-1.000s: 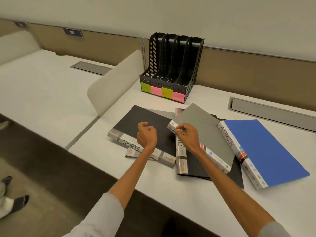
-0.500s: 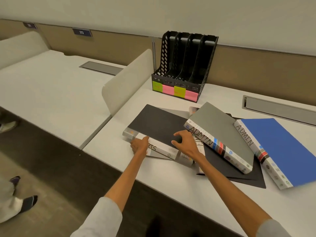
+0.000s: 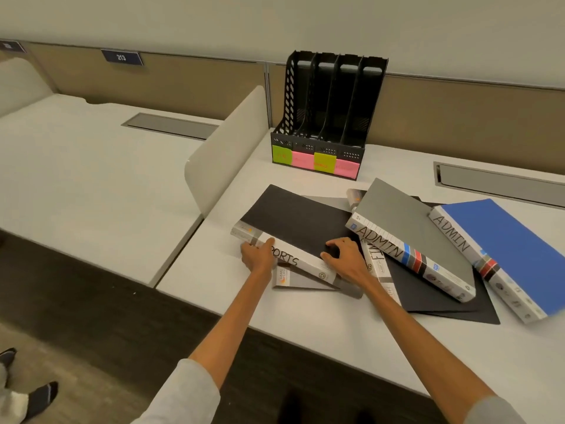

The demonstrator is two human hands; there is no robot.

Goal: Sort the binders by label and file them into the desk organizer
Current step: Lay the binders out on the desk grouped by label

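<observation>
A black binder [image 3: 293,218] with a SPORTS spine lies at the desk's front, on top of another binder. My left hand [image 3: 256,255] grips the left part of its spine. My right hand [image 3: 345,258] holds its right end, thumb and fingers on the black cover. A grey binder [image 3: 409,228] marked ADMIN leans on a binder with a FIN spine [image 3: 377,261]. A blue binder [image 3: 501,243] marked ADMIN lies at the right. The black desk organizer [image 3: 330,96] stands empty at the back, with green and pink sticky notes [image 3: 315,162] on its front.
A white divider panel [image 3: 226,148] rises left of the organizer, with a second desk [image 3: 79,166] beyond it. A grey cable tray [image 3: 495,182] is set into the desk at the back right. Someone's feet [image 3: 27,396] show on the floor at the lower left.
My right hand left the grey ADMIN binder and moved onto the SPORTS binder. My left hand went from hovering above to gripping its spine. The camera has moved closer.
</observation>
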